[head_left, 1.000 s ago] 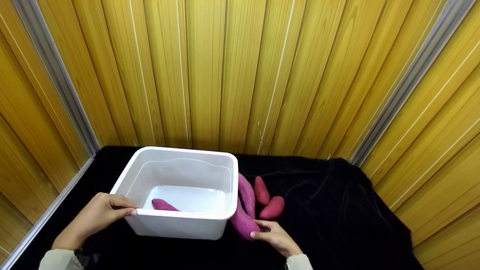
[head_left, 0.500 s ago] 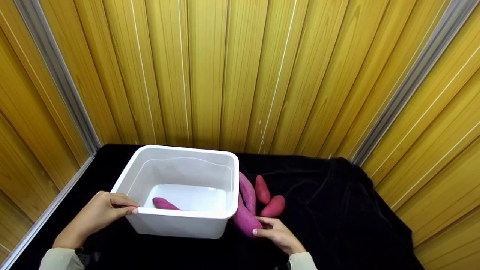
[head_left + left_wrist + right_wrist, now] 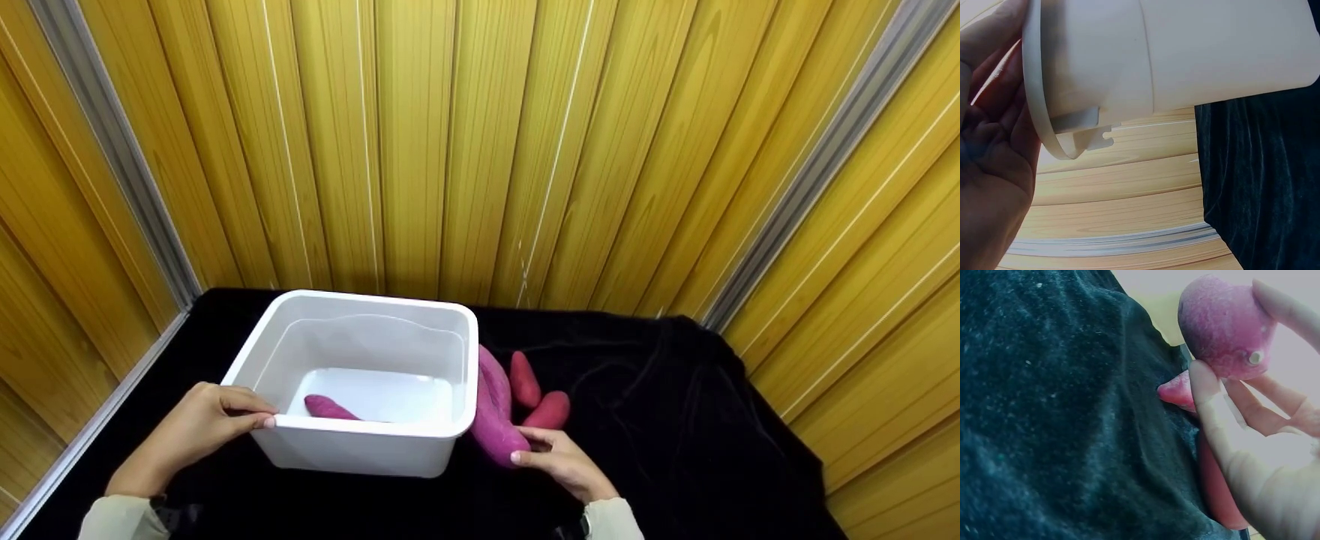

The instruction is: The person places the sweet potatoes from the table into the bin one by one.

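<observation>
A white plastic tub point(image 3: 360, 450) stands left of centre on black cloth. My left hand point(image 3: 206, 420) pinches its front left rim, thumb outside; the left wrist view shows the tub's outer wall point(image 3: 1196, 50) beside the palm. One purple-red sweet potato point(image 3: 328, 407) lies inside, partly hidden by the front wall. Right of the tub, my right hand point(image 3: 564, 463) grips the near end of a long purple sweet potato point(image 3: 496, 439) between thumb and fingers. In the right wrist view its blunt tip point(image 3: 1227, 332) faces the camera. Another long sweet potato point(image 3: 495, 375) lies along the tub.
Two smaller red sweet potatoes, one upright in view point(image 3: 525, 381) and one slanted point(image 3: 551, 410), lie just beyond my right hand. Black velvet cloth point(image 3: 675, 420) spreads to the right with some folds. Yellow wood-patterned panels point(image 3: 480, 150) wall in the back and sides.
My right hand has shifted slightly right and away from me, swinging the near end of the long sweet potato along. The left hand keeps its hold on the tub.
</observation>
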Motion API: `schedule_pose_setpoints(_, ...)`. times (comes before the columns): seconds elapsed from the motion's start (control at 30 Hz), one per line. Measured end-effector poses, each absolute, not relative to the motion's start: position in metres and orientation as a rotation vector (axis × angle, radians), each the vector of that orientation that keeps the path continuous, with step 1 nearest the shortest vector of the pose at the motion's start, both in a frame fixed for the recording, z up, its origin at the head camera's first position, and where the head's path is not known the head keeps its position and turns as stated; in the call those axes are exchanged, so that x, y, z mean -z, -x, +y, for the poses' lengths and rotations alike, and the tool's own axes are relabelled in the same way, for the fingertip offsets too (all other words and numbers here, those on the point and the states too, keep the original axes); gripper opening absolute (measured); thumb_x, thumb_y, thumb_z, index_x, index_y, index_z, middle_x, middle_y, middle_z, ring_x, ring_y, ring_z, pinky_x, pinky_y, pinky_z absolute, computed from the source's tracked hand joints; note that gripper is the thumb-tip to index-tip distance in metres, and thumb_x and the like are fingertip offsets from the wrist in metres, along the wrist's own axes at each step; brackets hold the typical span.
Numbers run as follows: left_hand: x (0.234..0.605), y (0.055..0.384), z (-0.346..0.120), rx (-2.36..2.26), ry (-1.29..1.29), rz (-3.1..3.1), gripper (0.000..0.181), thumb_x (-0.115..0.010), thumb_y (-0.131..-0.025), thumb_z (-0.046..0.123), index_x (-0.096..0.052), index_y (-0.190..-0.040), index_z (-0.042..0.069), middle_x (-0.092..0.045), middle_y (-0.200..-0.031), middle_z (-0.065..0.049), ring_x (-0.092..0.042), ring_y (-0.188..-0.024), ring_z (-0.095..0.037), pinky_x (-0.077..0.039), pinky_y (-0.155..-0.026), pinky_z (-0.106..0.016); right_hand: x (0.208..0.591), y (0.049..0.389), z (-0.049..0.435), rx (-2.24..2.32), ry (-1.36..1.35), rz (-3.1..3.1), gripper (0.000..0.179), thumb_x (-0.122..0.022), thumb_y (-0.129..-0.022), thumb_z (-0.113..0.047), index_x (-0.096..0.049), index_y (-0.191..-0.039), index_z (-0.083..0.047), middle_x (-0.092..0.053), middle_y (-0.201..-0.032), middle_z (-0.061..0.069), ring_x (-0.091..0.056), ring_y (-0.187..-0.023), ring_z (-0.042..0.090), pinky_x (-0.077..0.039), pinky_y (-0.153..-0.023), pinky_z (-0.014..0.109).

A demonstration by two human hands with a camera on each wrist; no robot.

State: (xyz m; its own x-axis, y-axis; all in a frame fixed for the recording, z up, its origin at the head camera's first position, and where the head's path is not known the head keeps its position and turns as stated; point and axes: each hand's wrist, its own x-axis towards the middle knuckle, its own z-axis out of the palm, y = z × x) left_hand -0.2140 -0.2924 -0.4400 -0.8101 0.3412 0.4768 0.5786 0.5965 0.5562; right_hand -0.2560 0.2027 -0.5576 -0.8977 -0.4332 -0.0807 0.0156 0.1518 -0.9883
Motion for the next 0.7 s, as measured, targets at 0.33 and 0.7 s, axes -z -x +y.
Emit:
schedule_pose_setpoints(0.33,0.439,0.213,-0.292,1.028,0.76,-2.502,0.008,-0.081,-0.073,0.009,-0.079,-0.08,0.012,-0.075,-0.079,-0.005,-0.061,-0.08,0.008,-0.044,-0.068,-0.003,0.548,0.258,0.207,1.779,0.396,2.116,0.057,-0.073,-0.085,-0.018,-0.053,-0.132,0.007,-0.059,-0.132,0.017,-0.06,-0.109,0.014,-0.049,-0.091,0.024)
schedule_pose_setpoints(0.7,0.439,0.214,-0.292,1.018,0.776,-2.478,0.009,-0.082,-0.071,0.007,-0.079,-0.079,0.011,-0.075,-0.078,-0.004,-0.061,-0.078,0.008,-0.044,-0.067,-0.003,0.539,0.261,0.21,1.814,0.399,2.072,0.055,-0.072,-0.085,-0.014,-0.052,-0.132,0.008,-0.061,-0.128,0.016,-0.062,-0.108,0.013,-0.049,-0.092,0.025)
